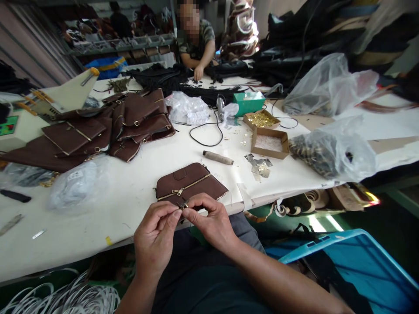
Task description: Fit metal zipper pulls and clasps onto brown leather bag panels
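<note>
My left hand (155, 233) and my right hand (211, 218) meet fingertip to fingertip just over the table's front edge. Between their pinched thumbs and forefingers is a small metal fitting (183, 205), dark and brassy, too small to name more exactly. Right behind the fingers lies a brown leather bag piece (188, 181), flat on the table, with a gold zipper running across it and a zipper pull near its middle. The fingers hide part of its lower edge.
Brown leather bag pieces (137, 117) are heaped at left. Further right are a worn rod (218, 157), an open cardboard box (270, 143), a box of gold fittings (261, 118), and plastic bags (334, 148). Across the white table (137, 222), a person (196, 39) handles black straps. A blue crate (356, 248) stands below right.
</note>
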Tool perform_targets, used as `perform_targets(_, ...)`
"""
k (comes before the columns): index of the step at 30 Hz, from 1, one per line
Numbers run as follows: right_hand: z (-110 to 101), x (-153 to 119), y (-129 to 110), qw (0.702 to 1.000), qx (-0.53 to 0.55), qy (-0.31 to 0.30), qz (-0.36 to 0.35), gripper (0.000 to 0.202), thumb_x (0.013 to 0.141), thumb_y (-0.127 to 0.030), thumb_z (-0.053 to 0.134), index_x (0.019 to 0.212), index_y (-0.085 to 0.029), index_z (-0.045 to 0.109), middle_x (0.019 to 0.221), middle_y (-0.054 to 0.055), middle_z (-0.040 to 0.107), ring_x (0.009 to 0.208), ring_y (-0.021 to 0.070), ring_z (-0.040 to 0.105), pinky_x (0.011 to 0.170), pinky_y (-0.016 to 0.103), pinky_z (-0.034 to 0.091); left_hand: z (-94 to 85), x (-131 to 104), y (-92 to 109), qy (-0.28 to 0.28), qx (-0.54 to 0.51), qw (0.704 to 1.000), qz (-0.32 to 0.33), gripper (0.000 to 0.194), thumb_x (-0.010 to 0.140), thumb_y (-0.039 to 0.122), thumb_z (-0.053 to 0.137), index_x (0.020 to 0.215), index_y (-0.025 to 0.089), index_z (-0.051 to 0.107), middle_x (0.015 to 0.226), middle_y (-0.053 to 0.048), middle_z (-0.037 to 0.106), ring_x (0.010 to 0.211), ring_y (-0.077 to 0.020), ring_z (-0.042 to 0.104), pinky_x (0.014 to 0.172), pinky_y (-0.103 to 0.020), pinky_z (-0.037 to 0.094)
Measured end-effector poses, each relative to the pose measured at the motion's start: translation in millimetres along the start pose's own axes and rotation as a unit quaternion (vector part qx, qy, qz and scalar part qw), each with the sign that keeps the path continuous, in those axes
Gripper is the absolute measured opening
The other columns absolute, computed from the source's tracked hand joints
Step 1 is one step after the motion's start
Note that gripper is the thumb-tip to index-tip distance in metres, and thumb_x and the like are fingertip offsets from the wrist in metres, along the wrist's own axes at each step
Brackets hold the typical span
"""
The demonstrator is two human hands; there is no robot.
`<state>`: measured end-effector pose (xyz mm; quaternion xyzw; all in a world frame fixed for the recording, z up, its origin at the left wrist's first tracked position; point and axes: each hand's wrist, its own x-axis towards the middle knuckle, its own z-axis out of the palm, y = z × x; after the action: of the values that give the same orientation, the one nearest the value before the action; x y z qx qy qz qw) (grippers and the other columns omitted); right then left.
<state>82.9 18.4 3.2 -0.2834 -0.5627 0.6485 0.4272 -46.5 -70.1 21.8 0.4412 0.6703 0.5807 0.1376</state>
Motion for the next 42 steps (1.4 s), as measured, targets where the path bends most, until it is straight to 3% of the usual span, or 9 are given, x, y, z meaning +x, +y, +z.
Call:
perform_targets(5,-3,14,4,0.999,-0.022,0.005,0.024,0.022,0.088,-0.041,0.084,0.08,-0.022,0.075,0.085,0.004,0.072,0.079,0.0201,0.066,0.073,0.033,0.052,-9.0,12,-23,-0.049,-0.011,0.999,-0.012,0.014,0.096,0.037,0.073,0.095,0.024,0.078,0.104,-0.006,0.073,0.095,-0.0213,0.074,0.08,-0.03,0.064)
perform_targets(8,-8,40,6,0.996,-0.089,-0.011,0.019,0.022,0.09,-0.04,0.08,0.08,-0.022,0.073,0.082,0.003,0.073,0.077,0.0196,0.064,0.071,0.031,0.049,-18.9,47,-50,-0.05,0.116,0.991,0.041,0.021,0.1,0.04,0.065,0.111,0.025,0.076,0.119,-0.008,0.073,0.109,-0.0249,0.072,0.097,-0.037,0.061)
perform_targets(11,-12,74,17,0.982,-0.185,-0.036,0.013,0.02,0.089,-0.036,0.076,0.077,-0.021,0.071,0.078,0.001,0.073,0.073,0.0184,0.063,0.07,0.03,0.046,-18.4,95,-75,-0.109,0.335,0.933,0.074,0.036,0.102,0.043,0.058,0.129,0.022,0.07,0.136,-0.013,0.07,0.132,-0.0311,0.06,0.116,-0.046,0.049)
perform_targets(14,-14,100,37,0.97,-0.237,-0.046,0.007,0.018,0.089,-0.035,0.073,0.078,-0.021,0.069,0.079,0.001,0.073,0.075,0.0185,0.064,0.072,0.03,0.046,-7.1,130,-93,-0.176,0.4,0.897,0.071,0.042,0.094,0.045,0.069,0.127,0.018,0.071,0.135,-0.016,0.071,0.132,-0.0369,0.058,0.113,-0.05,0.048)
perform_targets(17,-14,108,57,0.964,-0.264,-0.022,-0.018,0.019,0.091,-0.035,0.07,0.078,-0.021,0.067,0.08,0.001,0.072,0.076,0.0189,0.064,0.073,0.031,0.046,3.1,143,-102,-0.212,0.413,0.883,0.068,0.039,0.088,0.045,0.077,0.115,0.018,0.074,0.121,-0.016,0.074,0.121,-0.0375,0.062,0.104,-0.049,0.05)
perform_targets(28,-10,104,63,0.958,-0.281,-0.016,-0.051,0.014,0.093,-0.03,0.07,0.081,-0.022,0.068,0.083,0.001,0.069,0.076,0.0189,0.062,0.073,0.032,0.047,-0.1,150,-97,-0.216,0.352,0.911,0.009,0.026,0.086,0.025,0.072,0.111,0.02,0.067,0.111,-0.011,0.073,0.11,-0.0321,0.067,0.1,-0.045,0.052)
perform_targets(31,-12,103,65,0.961,-0.268,-0.028,-0.064,0.014,0.094,-0.029,0.069,0.082,-0.022,0.068,0.084,0.001,0.069,0.077,0.0188,0.062,0.074,0.032,0.047,-5.4,155,-95,-0.261,0.294,0.919,-0.024,0.034,0.084,0.026,0.071,0.118,0.022,0.07,0.107,-0.007,0.078,0.098,-0.0282,0.073,0.092,-0.041,0.056)
perform_targets(35,-14,102,66,0.965,-0.241,-0.046,-0.093,0.015,0.095,-0.029,0.068,0.082,-0.022,0.066,0.083,0.001,0.066,0.079,0.0185,0.062,0.075,0.031,0.048,-14.9,163,-86,-0.341,0.216,0.914,-0.038,0.037,0.081,0.028,0.07,0.117,0.025,0.078,0.116,-0.003,0.081,0.103,-0.0271,0.075,0.095,-0.038,0.057)
perform_targets(42,-11,89,55,0.97,-0.195,-0.029,-0.141,0.012,0.095,-0.026,0.07,0.084,-0.022,0.066,0.083,0.0,0.067,0.079,0.0177,0.063,0.077,0.031,0.049,-25.7,152,-61,-0.394,0.111,0.908,-0.095,0.049,0.087,0.032,0.066,0.134,0.021,0.074,0.114,-0.004,0.083,0.104,-0.0286,0.077,0.091,-0.037,0.06)
